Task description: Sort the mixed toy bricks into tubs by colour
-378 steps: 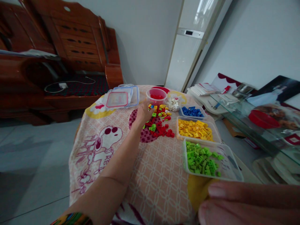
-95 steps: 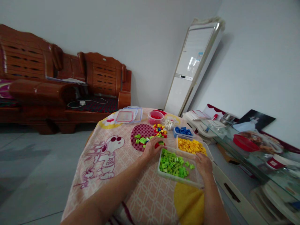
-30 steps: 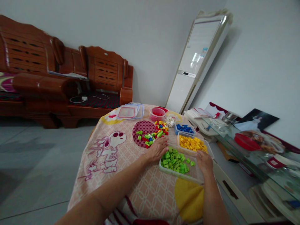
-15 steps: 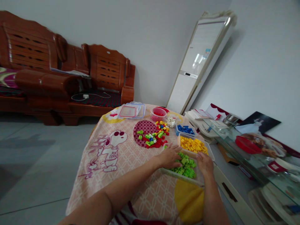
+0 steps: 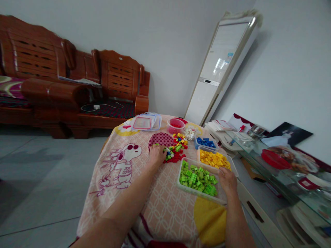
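Note:
My left hand (image 5: 157, 155) reaches onto the left side of the mixed brick pile (image 5: 177, 155), over the dark pink round patch (image 5: 161, 138); its fingers point down and hide whatever is beneath them. At the right end of the clear tray of green bricks (image 5: 198, 179), my right hand (image 5: 227, 177) rests on the rim with fingers curled over it. Behind that tray are a box of yellow bricks (image 5: 213, 159) and a box of blue bricks (image 5: 205, 142). White bricks (image 5: 190, 134) lie beside a round tub of red bricks (image 5: 176, 126).
Flat clear lids (image 5: 146, 122) are stacked at the table's back left. The patterned cloth (image 5: 160, 203) covers the table. To the right stands a glass-topped shelf (image 5: 258, 155) holding papers, a red bowl and bags. A wooden sofa (image 5: 119, 79) is against the wall.
My left hand has moved from the green brick tray leftward and away from me to the mixed pile, uncovering the green bricks. My right hand has stayed at the tray's rim.

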`<state>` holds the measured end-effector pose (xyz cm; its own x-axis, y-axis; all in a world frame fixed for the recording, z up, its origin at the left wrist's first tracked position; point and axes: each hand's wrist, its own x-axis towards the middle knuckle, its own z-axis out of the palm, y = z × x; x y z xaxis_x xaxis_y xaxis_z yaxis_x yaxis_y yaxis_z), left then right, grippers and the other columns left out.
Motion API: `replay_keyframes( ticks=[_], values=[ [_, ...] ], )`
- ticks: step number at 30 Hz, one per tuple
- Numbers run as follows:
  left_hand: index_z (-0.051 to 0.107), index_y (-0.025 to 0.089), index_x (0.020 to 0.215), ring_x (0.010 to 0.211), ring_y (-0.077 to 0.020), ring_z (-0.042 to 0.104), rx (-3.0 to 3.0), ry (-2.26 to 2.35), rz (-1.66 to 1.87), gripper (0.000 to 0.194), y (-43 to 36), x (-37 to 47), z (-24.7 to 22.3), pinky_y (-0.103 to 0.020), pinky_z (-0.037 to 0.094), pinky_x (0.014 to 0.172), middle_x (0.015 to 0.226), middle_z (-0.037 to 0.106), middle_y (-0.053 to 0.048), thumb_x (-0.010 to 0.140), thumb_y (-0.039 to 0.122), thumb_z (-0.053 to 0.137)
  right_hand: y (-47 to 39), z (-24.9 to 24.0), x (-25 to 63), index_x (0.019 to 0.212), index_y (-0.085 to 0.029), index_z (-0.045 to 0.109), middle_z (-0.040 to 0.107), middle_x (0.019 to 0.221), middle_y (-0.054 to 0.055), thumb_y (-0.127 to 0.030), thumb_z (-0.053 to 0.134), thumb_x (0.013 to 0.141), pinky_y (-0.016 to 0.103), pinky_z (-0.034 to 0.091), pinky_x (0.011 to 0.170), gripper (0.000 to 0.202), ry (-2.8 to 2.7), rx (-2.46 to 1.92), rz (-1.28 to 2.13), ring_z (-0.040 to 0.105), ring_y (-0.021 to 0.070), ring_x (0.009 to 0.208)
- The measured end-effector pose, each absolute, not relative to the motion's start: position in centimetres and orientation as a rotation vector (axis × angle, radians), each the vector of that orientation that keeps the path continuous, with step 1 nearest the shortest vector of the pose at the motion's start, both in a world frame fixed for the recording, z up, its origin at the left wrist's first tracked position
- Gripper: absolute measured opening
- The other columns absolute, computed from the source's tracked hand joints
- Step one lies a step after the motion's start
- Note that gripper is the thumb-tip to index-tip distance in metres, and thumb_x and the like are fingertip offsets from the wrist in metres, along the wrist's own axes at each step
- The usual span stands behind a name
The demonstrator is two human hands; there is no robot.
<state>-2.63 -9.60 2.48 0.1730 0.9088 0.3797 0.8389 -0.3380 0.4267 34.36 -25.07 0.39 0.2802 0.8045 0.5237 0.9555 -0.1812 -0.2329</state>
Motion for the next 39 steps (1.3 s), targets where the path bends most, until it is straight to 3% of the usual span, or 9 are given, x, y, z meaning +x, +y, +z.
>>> replay_keyframes(
  ticks=[6, 11, 18, 24, 30, 36, 39],
  values=[
    [0.072, 0.021, 0.102, 0.102, -0.0261, 0.061, 2.270, 1.756, 0.869, 0.025, -10.1, -2.4, 2.5, -0.040, 0.039, 0.095, 0.103, 0.071, -0.010, 0.085, 0.029, 0.056, -25.2, 0.5, 34.0, 0.096, -0.014, 0.073, 0.073, 0.099, 0.013, -0.036, 0.042, 0.082, 0.037, 0.049, 0.085, 0.040, -1.590, -2.016, -0.409, 0.066, 0.0255, 0.090],
    [0.071, 0.020, 0.091, 0.098, -0.0217, 0.061, 2.278, 1.664, 0.939, 0.020, -10.2, -2.5, 2.6, -0.037, 0.036, 0.097, 0.099, 0.071, -0.008, 0.087, 0.031, 0.055, -25.2, 0.6, 34.0, 0.095, -0.016, 0.073, 0.073, 0.097, 0.011, -0.034, 0.042, 0.083, 0.035, 0.048, 0.084, 0.037, -1.593, -2.041, -0.423, 0.066, 0.0238, 0.088],
    [0.069, 0.019, 0.086, 0.090, -0.0204, 0.062, 2.234, 1.686, 1.032, 0.025, -10.5, -1.5, 2.7, -0.032, 0.040, 0.085, 0.090, 0.072, -0.007, 0.091, 0.035, 0.049, -25.1, 0.7, 34.0, 0.097, -0.015, 0.073, 0.073, 0.098, 0.012, -0.033, 0.043, 0.082, 0.034, 0.047, 0.086, 0.038, -1.586, -2.071, -0.401, 0.066, 0.0238, 0.091],
    [0.069, 0.020, 0.097, 0.094, -0.0172, 0.063, 2.203, 1.631, 0.969, 0.024, -10.8, -1.1, 2.6, -0.025, 0.041, 0.081, 0.101, 0.072, -0.006, 0.092, 0.028, 0.047, -25.2, 0.6, 34.0, 0.097, -0.015, 0.073, 0.073, 0.101, 0.012, -0.035, 0.044, 0.081, 0.033, 0.047, 0.087, 0.039, -1.567, -2.066, -0.390, 0.065, 0.0231, 0.092],
    [0.071, 0.021, 0.096, 0.084, -0.0170, 0.065, 2.127, 1.630, 0.909, 0.031, -11.2, -1.1, 2.8, -0.024, 0.042, 0.072, 0.094, 0.074, -0.006, 0.091, 0.040, 0.047, -25.1, 0.6, 34.0, 0.096, -0.015, 0.074, 0.074, 0.099, 0.012, -0.034, 0.043, 0.080, 0.034, 0.048, 0.087, 0.039, -1.572, -2.050, -0.398, 0.066, 0.0235, 0.092],
    [0.070, 0.021, 0.108, 0.095, -0.0195, 0.066, 2.162, 1.489, 0.956, 0.032, -11.5, -0.8, 2.7, -0.027, 0.047, 0.082, 0.109, 0.072, -0.005, 0.079, 0.027, 0.058, -25.1, 0.5, 34.2, 0.099, -0.013, 0.073, 0.073, 0.101, 0.014, -0.035, 0.041, 0.082, 0.036, 0.048, 0.088, 0.042, -1.579, -2.083, -0.401, 0.066, 0.0251, 0.094],
    [0.070, 0.021, 0.109, 0.091, -0.0190, 0.066, 2.109, 1.500, 1.006, 0.033, -11.3, -0.8, 2.5, -0.029, 0.048, 0.083, 0.108, 0.073, -0.005, 0.079, 0.024, 0.057, -25.0, 0.5, 34.2, 0.098, -0.013, 0.073, 0.073, 0.100, 0.013, -0.035, 0.041, 0.082, 0.035, 0.048, 0.088, 0.041, -1.579, -2.092, -0.402, 0.066, 0.0246, 0.093]
  ],
)
